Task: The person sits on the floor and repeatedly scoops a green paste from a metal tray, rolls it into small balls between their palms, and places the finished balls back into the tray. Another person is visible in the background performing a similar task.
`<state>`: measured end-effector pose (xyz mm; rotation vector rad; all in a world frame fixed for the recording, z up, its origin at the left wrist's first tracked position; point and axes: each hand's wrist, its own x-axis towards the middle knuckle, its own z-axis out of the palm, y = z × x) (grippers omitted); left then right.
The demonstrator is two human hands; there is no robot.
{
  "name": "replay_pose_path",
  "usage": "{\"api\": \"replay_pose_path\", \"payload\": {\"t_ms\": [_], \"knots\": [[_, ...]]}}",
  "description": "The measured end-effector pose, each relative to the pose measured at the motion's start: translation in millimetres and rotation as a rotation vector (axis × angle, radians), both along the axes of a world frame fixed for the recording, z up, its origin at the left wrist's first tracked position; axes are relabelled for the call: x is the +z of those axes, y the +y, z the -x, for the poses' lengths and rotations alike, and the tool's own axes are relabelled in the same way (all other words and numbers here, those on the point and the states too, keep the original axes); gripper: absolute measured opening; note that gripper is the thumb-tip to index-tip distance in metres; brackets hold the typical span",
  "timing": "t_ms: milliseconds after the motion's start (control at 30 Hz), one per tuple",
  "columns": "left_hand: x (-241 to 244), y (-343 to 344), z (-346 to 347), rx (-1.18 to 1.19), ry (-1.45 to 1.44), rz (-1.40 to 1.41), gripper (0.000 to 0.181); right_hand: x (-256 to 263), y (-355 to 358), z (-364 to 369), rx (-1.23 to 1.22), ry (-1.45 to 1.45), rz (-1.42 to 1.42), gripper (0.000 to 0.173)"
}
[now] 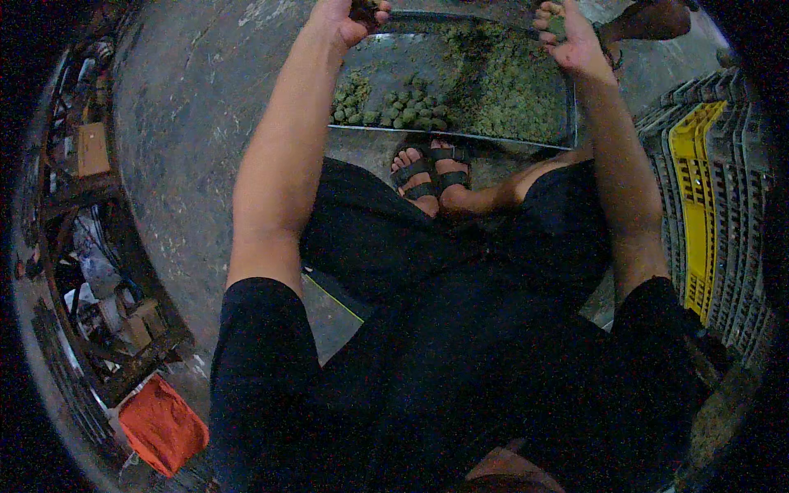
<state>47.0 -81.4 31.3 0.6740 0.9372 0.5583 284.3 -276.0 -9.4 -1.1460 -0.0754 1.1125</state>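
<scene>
My left hand (352, 21) is at the top edge of the picture, its fingers curled around a dark lump (365, 8) that is partly hidden. At the top right, my right hand (572, 38) holds a small green lump (556, 26) against its fingers. Between and below the hands lies a wide, shallow tray (394, 58) on the floor. Rounded green lumps (413, 111) are grouped along its near left side. Loose, crumbly green material (518, 92) covers its right part.
My sandalled feet (431, 169) are close to the tray's near edge. Stacked grey and yellow plastic crates (696, 203) stand at right. Left are a cluttered shelf (111, 363), a cardboard box (93, 149) and an orange cloth or bag (163, 425). Another person's limb (650, 21) shows at top right.
</scene>
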Motion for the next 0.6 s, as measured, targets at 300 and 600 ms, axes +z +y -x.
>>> {"api": "replay_pose_path", "payload": {"t_ms": [300, 600], "knots": [[-21, 18, -7, -0.351, 0.065, -0.176, 0.050, 5, 5, 11, -0.006, -0.535, 0.103, 0.039], [-62, -31, -30, -0.840, -0.207, -0.348, 0.036, 16, 23, 88, 0.315, -1.926, 0.018, 0.046]]}}
